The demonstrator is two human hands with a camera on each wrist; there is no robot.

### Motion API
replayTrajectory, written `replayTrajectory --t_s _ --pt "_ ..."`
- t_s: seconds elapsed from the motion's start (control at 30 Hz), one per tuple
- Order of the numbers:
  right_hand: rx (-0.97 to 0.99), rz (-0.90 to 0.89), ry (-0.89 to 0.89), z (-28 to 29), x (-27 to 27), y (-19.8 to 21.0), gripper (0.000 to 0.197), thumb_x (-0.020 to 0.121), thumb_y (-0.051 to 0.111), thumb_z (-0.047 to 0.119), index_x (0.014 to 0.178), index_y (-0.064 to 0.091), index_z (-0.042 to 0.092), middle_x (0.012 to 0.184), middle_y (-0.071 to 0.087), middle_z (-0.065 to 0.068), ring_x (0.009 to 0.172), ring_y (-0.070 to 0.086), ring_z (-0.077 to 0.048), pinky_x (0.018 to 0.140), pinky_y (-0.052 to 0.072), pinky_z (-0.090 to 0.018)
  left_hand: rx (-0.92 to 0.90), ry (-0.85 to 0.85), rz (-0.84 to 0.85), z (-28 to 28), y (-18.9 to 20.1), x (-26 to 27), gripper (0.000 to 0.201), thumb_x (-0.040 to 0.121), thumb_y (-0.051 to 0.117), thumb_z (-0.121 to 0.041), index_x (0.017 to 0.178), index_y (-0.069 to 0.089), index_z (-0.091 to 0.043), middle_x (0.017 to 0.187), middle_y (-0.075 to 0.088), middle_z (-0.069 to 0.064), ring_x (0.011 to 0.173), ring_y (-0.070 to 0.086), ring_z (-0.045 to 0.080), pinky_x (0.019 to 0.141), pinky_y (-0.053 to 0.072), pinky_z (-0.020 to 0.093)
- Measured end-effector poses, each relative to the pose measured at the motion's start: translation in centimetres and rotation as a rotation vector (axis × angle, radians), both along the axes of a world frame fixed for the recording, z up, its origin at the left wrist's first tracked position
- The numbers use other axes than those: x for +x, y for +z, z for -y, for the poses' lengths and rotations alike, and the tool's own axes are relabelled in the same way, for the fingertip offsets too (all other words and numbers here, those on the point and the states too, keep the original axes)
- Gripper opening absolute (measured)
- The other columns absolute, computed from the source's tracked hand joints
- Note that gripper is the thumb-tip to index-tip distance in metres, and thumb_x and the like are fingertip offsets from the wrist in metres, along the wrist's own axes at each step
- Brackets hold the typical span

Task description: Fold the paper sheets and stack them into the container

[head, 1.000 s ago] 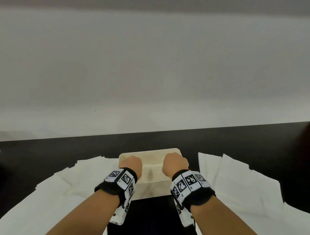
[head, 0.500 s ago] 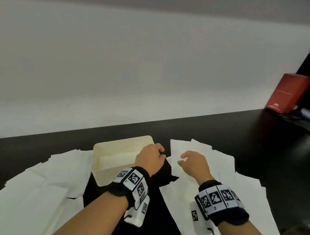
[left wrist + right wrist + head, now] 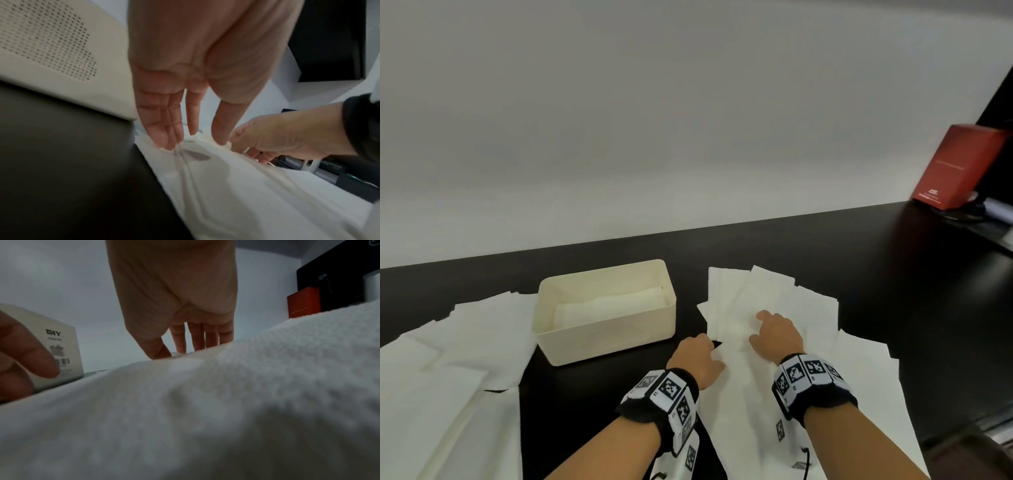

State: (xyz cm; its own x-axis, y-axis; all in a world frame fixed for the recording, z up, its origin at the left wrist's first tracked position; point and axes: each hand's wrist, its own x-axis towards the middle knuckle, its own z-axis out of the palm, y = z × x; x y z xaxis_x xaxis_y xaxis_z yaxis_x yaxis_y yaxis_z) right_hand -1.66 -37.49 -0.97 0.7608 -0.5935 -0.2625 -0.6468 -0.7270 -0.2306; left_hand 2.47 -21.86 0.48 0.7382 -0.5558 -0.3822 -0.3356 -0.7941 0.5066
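Observation:
A cream container [image 3: 604,337] stands on the black table with folded paper [image 3: 609,305] lying inside it. To its right lies a spread pile of white paper sheets [image 3: 774,294]. My left hand [image 3: 705,344] sits at the pile's left edge, its straight fingers [image 3: 162,129] touching the top sheet [image 3: 236,186]. My right hand [image 3: 763,318] rests on the same sheet a little farther right, with fingers [image 3: 197,339] straight and their tips down on the paper [image 3: 205,402]. Neither hand holds anything.
A second pile of white sheets [image 3: 448,359] covers the table left of the container. A red box [image 3: 955,168] stands at the far right against the wall, beside dark equipment. Bare black table [image 3: 893,274] lies beyond the right pile.
Both hands have left the container and moved right onto the right pile of sheets. The head view has swung right, bringing the red box into sight.

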Motion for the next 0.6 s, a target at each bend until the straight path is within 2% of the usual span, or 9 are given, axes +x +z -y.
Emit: replayTrajectory --t_s 0.07,0.17,0.3,0.37,0.47,0.53,0.6 --pt "-0.014 0.009 -0.002 0.1 0.1 0.0 0.043 0.091 0.042 0.017 0.135 0.040 0.016 0.129 0.050 -0.008 0.121 0.045 -0.026 0.097 0.041 -0.032 0.026 0.019 0.012 0.2 -0.4 -0.2 0.047 0.090 0.055 -0.033 0.131 0.043 -0.012 0.133 0.045 0.009 0.123 0.045 0.024 0.103 0.041 0.032" --pt "-0.050 0.031 -0.009 0.3 0.3 -0.1 0.040 0.092 0.037 0.008 0.130 0.047 0.013 0.125 0.054 -0.009 0.118 0.049 -0.026 0.094 0.043 -0.031 0.087 0.029 0.018 0.3 -1.0 -0.3 0.066 0.084 0.063 -0.040 0.138 0.035 -0.015 0.137 0.037 0.009 0.131 0.033 0.027 0.108 0.037 0.036" --pt "-0.072 0.068 -0.039 0.6 0.3 0.0 0.035 0.094 0.036 0.005 0.123 0.054 0.011 0.121 0.060 -0.009 0.113 0.055 -0.024 0.089 0.046 -0.030 0.105 -0.002 0.021 0.4 -1.5 -0.3 0.078 0.077 0.070 -0.039 0.141 0.031 -0.015 0.139 0.035 0.008 0.133 0.029 0.027 0.109 0.035 0.037" --pt "-0.035 0.112 -0.086 0.7 0.1 0.2 0.035 0.094 0.036 0.005 0.123 0.055 0.013 0.118 0.061 -0.009 0.110 0.057 -0.025 0.085 0.047 -0.029 0.109 0.004 0.021 0.5 -1.7 -0.4 0.078 0.076 0.072 -0.036 0.139 0.031 -0.014 0.137 0.038 0.007 0.131 0.034 0.026 0.108 0.038 0.037" --pt "0.027 0.233 -0.127 0.7 -0.3 0.8 0.034 0.094 0.038 0.007 0.121 0.058 0.014 0.116 0.064 -0.010 0.108 0.058 -0.026 0.083 0.047 -0.030 0.029 0.095 -0.066 0.5 -2.1 -0.2 0.072 0.073 0.075 -0.025 0.130 0.034 -0.011 0.125 0.052 0.008 0.118 0.051 0.025 0.099 0.048 0.038" --pt "0.051 0.314 -0.098 0.6 -1.0 1.4 0.031 0.095 0.041 0.010 0.118 0.061 0.015 0.117 0.065 -0.007 0.109 0.058 -0.024 0.088 0.047 -0.030 -0.051 0.158 -0.142 0.4 -2.4 0.0 0.062 0.074 0.074 -0.018 0.123 0.037 -0.010 0.121 0.056 0.008 0.112 0.057 0.024 0.094 0.051 0.035" --pt "0.112 0.354 -0.010 0.5 -2.1 2.1 0.026 0.096 0.046 0.015 0.114 0.065 0.017 0.121 0.064 -0.001 0.113 0.056 -0.019 0.093 0.042 -0.023 -0.100 0.180 -0.193 0.2 -2.6 0.2 0.049 0.077 0.071 -0.016 0.116 0.043 -0.012 0.123 0.055 0.008 0.113 0.056 0.023 0.094 0.049 0.030"
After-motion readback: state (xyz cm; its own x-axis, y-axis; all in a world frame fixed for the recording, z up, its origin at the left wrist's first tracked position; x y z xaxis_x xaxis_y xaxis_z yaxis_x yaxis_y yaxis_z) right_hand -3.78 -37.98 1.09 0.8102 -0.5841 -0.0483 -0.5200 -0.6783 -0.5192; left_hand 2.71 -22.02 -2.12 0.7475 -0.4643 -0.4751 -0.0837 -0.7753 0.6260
